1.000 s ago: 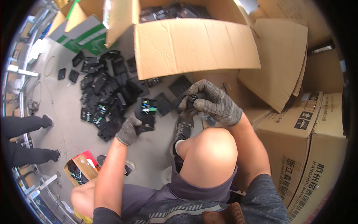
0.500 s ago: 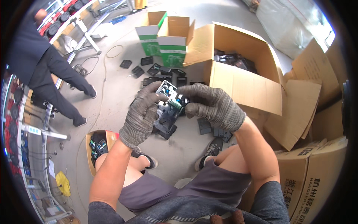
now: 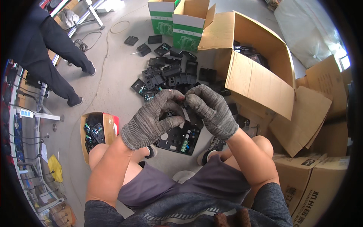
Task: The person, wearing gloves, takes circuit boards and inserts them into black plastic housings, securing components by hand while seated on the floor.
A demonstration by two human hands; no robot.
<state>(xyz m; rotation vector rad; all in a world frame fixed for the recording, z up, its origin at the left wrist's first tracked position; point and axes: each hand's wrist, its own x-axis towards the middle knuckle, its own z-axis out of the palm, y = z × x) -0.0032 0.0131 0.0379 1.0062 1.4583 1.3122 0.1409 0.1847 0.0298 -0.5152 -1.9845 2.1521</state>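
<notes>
Gloved fingertips close together above a black casing point(image 3: 179, 139).
The left hand point(image 3: 151, 119) and right hand point(image 3: 213, 111) curl inward, fingertips nearly meeting — whether either grips a small part, I cannot tell. The casing sits just below, partly hidden by the left hand; best kept level and steady, with light finger pressure to spare its green connectors point(image 3: 185, 145). Beyond — a heap of black casings point(image 3: 172, 72) on the floor, beside an open cardboard box point(image 3: 261, 85).
</notes>
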